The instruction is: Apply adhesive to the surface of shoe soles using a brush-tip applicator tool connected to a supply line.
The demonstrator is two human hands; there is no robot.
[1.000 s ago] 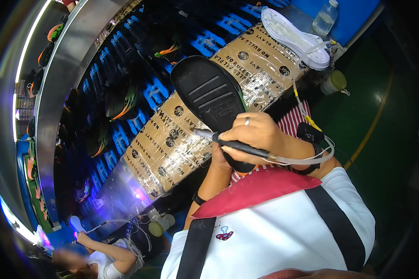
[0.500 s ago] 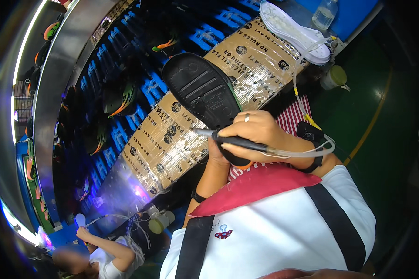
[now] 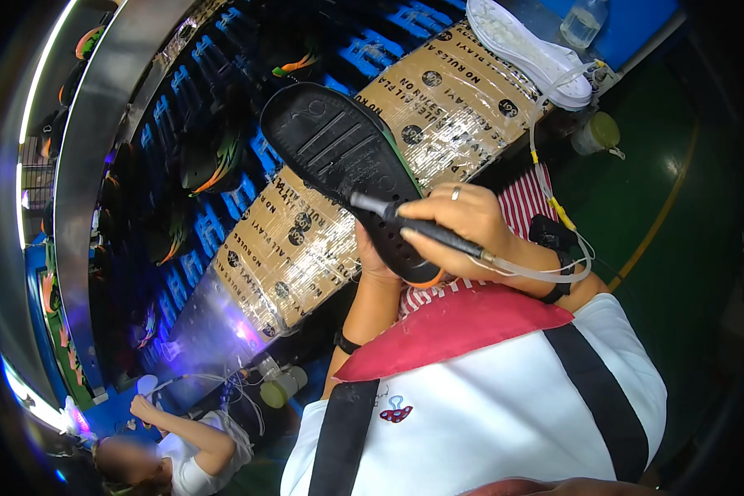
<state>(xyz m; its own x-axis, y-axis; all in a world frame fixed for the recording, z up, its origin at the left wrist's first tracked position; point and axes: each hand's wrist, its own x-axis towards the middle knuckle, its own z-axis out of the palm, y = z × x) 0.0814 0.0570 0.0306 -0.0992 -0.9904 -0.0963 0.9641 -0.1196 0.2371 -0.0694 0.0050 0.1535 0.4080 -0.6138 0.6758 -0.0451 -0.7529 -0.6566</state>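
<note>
A black shoe sole (image 3: 331, 136) with a green and orange edge lies tilted across my view, its grooved, hollowed face up and small holes at its near end. My left hand (image 3: 372, 252) supports it from below, mostly hidden behind it. My right hand (image 3: 465, 221), with a ring on one finger, grips a black-handled brush (image 3: 438, 235). The pale brush tip is over the left edge of the sole's middle; whether it touches cannot be told. From the brush's rear end a clear tube (image 3: 521, 266) loops past my right wrist.
Beyond the sole runs a cardboard-covered ledge (image 3: 450, 99) wrapped in clear film. Behind it, blue racks (image 3: 376, 54) carry black, orange and green shoe parts. A white sole-shaped tray (image 3: 537, 62), a clear bottle (image 3: 583, 23) and a lidded jar (image 3: 595, 135) stand upper right. A co-worker (image 3: 194, 442) sits lower left.
The sole has shifted up and left, showing more of its holed end. The brush tip has moved from beside the sole's edge to over its face. The co-worker's raised hand has lowered slightly.
</note>
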